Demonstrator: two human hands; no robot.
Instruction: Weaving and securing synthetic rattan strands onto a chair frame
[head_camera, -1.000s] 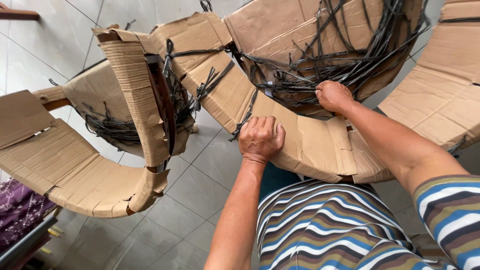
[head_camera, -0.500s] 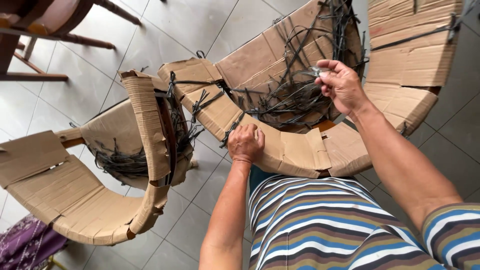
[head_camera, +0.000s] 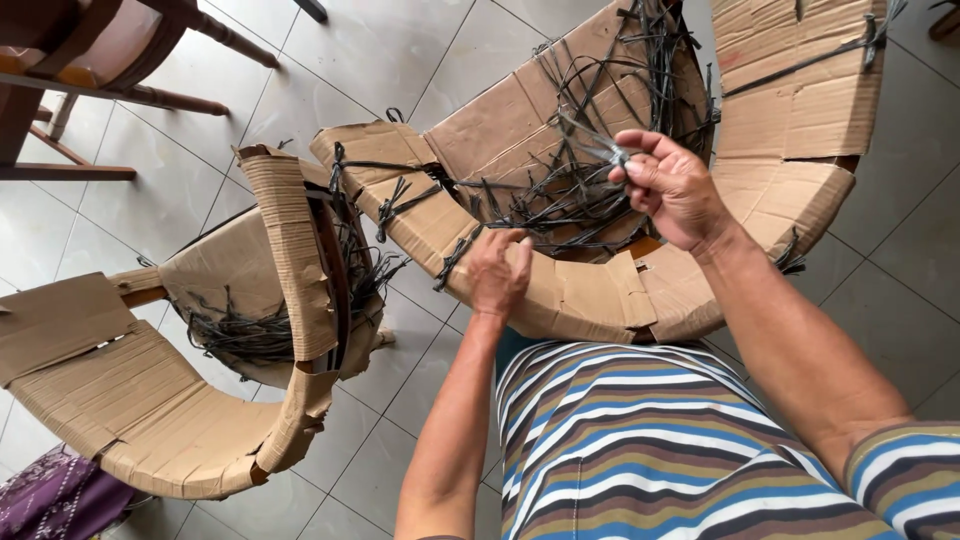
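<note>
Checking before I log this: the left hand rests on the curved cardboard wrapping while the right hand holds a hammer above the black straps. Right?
Not quite. The head view shows the right hand holding small metal scissors, not a hammer. The left hand does rest on the cardboard wrapping, near the black straps.

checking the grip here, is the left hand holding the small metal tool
No, the small metal tool is pinched in the right hand, while the left hand rests on the cardboard-wrapped curved piece.
</note>
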